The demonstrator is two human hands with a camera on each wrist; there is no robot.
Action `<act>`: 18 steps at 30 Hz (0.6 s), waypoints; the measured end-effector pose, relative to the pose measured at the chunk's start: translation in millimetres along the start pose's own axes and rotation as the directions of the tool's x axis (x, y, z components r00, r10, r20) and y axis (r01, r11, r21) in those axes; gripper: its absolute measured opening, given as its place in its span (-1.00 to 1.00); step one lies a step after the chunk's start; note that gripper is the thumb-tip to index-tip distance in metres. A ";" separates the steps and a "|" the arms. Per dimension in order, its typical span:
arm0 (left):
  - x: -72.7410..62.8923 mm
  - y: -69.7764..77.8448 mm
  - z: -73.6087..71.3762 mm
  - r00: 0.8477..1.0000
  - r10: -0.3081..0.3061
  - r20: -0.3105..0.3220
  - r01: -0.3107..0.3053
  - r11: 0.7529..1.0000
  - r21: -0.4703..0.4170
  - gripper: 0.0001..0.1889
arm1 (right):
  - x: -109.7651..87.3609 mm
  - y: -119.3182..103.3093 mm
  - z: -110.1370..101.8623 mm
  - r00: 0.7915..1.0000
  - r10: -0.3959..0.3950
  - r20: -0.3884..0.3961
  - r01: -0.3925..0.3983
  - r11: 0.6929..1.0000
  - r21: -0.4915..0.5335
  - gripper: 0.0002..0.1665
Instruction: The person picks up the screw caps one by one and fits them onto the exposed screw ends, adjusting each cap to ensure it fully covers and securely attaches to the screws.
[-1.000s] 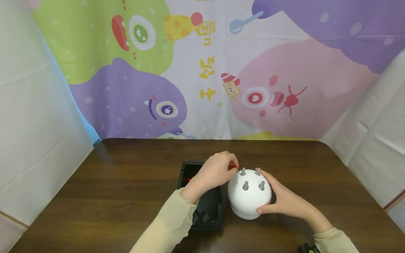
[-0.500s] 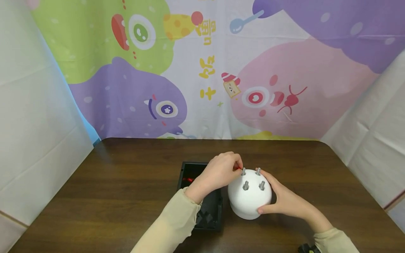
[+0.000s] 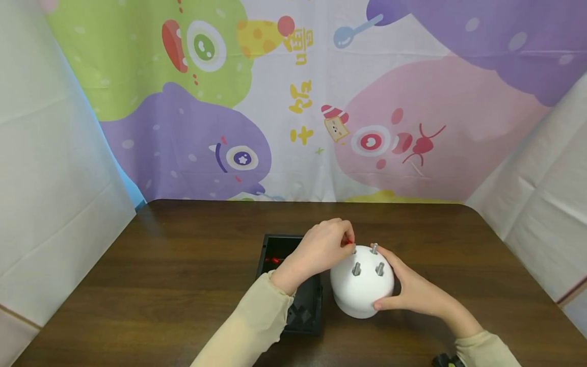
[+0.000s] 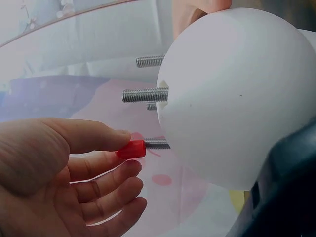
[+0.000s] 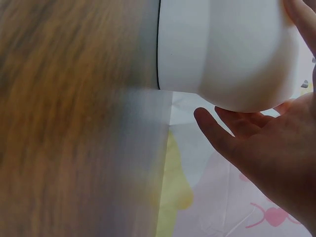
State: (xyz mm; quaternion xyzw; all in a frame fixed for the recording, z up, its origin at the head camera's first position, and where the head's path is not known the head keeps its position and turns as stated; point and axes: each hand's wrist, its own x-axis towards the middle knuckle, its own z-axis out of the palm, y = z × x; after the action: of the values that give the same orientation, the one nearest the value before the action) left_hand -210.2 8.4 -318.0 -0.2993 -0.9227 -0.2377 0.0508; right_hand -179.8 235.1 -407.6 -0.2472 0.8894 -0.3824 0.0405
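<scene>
A white rounded dome [image 3: 359, 293] stands on the table with several threaded metal studs [image 3: 356, 269] sticking up from its top. My left hand [image 3: 323, 247] is at the dome's far left stud. In the left wrist view its thumb and forefinger pinch a small red cap [image 4: 132, 149], whose end meets the tip of a stud [image 4: 157, 143]; the other studs [image 4: 145, 95] in that view are bare. My right hand [image 3: 415, 290] grips the dome's right side, thumb in front and fingers behind. The right wrist view shows its fingers [image 5: 232, 143] curved along the dome [image 5: 247, 64].
Left of the dome is a black tray [image 3: 316, 326], partly under my left forearm. Red pieces [image 3: 274, 260] lie in its far part. A dark object [image 3: 447, 360] sits by my right sleeve. A patterned curtain [image 3: 298, 168] hangs behind the wooden table [image 3: 183, 285].
My left hand has moved slightly right, bringing the red cap to the far left stud, which its fingers now mostly hide. The right hand and the dome have stayed put.
</scene>
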 end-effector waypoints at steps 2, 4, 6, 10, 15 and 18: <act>0.4 0.5 -0.7 1.000 -0.001 0.001 0.001 1.000 -0.003 -0.95 | 0.2 0.0 -0.1 1.000 0.001 -0.001 -0.001 1.000 -0.005 0.26; 0.6 0.9 -1.5 1.000 -0.001 0.001 0.001 1.000 -0.005 -0.95 | 0.3 0.2 -0.1 1.000 0.000 0.000 0.000 1.000 -0.001 0.26; 0.7 1.4 -2.1 1.000 -0.001 0.002 0.001 1.000 -0.007 -0.95 | 0.2 0.4 0.0 1.000 -0.001 0.002 0.001 1.000 0.009 0.26; 1.7 2.3 -2.8 1.000 -0.002 0.003 0.002 1.000 -0.013 -0.94 | 0.1 1.0 0.1 1.000 -0.007 0.004 0.007 1.000 0.029 0.26; 3.2 4.1 -2.8 1.000 0.013 0.005 -0.013 1.000 -0.011 -0.93 | 0.1 1.1 -0.1 1.000 -0.005 0.004 0.005 0.999 0.032 0.26; 4.1 5.5 -2.8 1.000 0.019 0.007 -0.019 1.000 -0.006 -0.93 | 0.0 0.6 -0.3 1.000 0.000 0.006 0.000 0.999 0.037 0.26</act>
State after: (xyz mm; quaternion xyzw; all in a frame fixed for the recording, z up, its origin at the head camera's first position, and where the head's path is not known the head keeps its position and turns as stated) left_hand -210.5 13.2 -312.3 -0.3092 -0.9193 -0.2387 0.0489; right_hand -180.1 235.6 -407.8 -0.2475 0.8820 -0.3980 0.0479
